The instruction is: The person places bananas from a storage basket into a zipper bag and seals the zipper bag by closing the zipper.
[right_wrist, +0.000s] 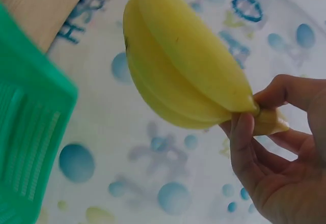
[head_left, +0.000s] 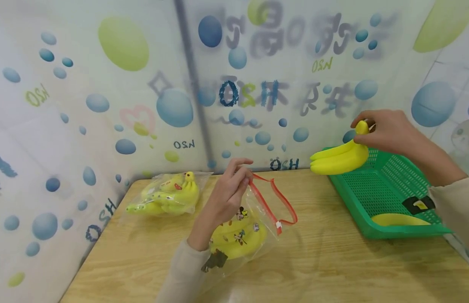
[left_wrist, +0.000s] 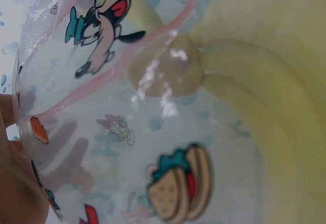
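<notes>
My right hand (head_left: 393, 130) pinches a bunch of yellow bananas (head_left: 342, 159) by its stem, above the near-left rim of a green basket (head_left: 352, 206). In the right wrist view, thumb and fingers close round the stem of the bananas (right_wrist: 178, 56). With my left hand (head_left: 228, 195) I grip the top edge of a clear zip bag (head_left: 257, 200), whose red zipper mouth gapes toward the right. Cartoon figures are printed on the bag, and yellow bananas (head_left: 234, 240) lie inside it. The left wrist view shows the printed plastic (left_wrist: 117, 147) up close, with bananas (left_wrist: 254, 81) behind it.
Another clear bag (head_left: 166, 195) packed with yellow bananas lies at the back left of the wooden table (head_left: 314, 269). One more yellow banana (head_left: 399, 219) is in the basket. A patterned curtain (head_left: 257, 139) hangs right behind the table's back edge.
</notes>
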Available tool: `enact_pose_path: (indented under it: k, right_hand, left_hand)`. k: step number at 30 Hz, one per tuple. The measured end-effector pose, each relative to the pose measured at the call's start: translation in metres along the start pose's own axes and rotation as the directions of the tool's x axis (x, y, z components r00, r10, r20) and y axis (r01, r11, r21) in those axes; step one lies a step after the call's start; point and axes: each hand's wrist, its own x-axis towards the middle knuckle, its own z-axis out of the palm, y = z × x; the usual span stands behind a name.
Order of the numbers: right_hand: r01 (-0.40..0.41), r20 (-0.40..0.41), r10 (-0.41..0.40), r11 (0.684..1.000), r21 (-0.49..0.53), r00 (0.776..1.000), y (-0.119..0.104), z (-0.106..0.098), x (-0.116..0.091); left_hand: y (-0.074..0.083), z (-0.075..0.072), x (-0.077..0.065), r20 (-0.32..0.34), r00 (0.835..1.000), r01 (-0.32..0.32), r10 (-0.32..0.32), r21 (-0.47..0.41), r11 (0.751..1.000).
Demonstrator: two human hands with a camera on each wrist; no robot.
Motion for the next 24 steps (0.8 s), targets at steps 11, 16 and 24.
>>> enact_pose_path:
  k: [11, 16, 24]
  right_hand:
    - [0.004, 0.159, -0.066, 0.932, 0.362, 0.985, -0.052, 0.004, -0.010]
    - [0.043, 0.194, -0.151, 0.880, 0.473, 0.969, -0.056, 0.016, -0.008]
    - [0.017, 0.205, -0.164, 0.818, 0.575, 0.965, -0.062, 0.041, -0.012]
  left_hand:
    - [0.001, 0.000, 0.000, -0.014, 1.000, -0.013, 0.013, 0.003, 1.000]
    - [0.001, -0.001, -0.001, -0.008, 1.000, -0.007, 0.007, 0.010, 1.000]
    - [0.000, 0.000, 0.001, -0.014, 1.000, -0.019, 0.019, -0.008, 1.000]
